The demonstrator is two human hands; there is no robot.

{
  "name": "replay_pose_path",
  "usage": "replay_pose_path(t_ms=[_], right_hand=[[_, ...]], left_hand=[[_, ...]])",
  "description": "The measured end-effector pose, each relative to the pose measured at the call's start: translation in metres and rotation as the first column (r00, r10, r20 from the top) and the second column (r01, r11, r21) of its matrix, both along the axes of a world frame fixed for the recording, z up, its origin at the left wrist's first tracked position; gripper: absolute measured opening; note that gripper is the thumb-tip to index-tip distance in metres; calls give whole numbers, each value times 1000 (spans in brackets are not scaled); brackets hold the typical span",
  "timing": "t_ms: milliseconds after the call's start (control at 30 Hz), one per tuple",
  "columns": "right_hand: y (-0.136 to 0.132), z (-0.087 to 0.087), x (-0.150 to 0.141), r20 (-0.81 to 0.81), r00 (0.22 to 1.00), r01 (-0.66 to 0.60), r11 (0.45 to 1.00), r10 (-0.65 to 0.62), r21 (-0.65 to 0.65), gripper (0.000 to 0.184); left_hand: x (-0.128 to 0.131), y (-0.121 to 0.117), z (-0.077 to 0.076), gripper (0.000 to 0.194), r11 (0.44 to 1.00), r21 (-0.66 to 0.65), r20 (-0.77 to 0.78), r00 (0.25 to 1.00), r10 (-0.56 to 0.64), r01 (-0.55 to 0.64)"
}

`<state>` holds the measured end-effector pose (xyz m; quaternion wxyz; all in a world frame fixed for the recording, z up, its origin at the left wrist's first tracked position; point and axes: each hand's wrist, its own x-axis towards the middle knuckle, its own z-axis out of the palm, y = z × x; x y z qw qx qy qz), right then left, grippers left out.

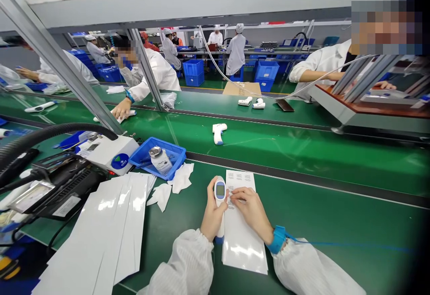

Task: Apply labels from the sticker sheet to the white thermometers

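Note:
My left hand [215,210] is wrapped around a white and blue infrared thermometer [220,190], its small grey screen facing up. Right beside it lies a white label sheet [245,245] with rows of small dark print near its far end. Over that print is my right hand [250,207], thumb and fingertips pinched together close to the thermometer's side. Whatever is between those fingertips is too small to make out. A blue strap [278,240] with a cord circles my right wrist.
A blue tray [181,151] holds a metal-capped bottle [160,159]; white wipes [181,177] lie nearby. White sheets [101,232] spread at left beside a white device [110,151]. Another thermometer [219,132] lies on the green belt [285,147]. A co-worker's hand [122,109] touches one farther left.

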<state>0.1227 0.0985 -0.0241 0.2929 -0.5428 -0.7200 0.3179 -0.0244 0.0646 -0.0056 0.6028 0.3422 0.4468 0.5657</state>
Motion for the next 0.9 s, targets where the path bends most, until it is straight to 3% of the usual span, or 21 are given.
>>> replay_pose_path(t_ms=[433,767,900], right_hand=[[-8,6,9,4,1000,12,1000,-12,12,17],[1,12,-4,-37,999,19,998,-22,-60,14],[-10,25,-7,-110,991,-89,990,76,-114,11]], left_hand=[[0,1,-1,73,1000,5,-36,999,-3,3],[1,-1,4,71,1000,10,-83,997,2,-1],[1,1,4,75,1000,16,-97,995,18,-16]])
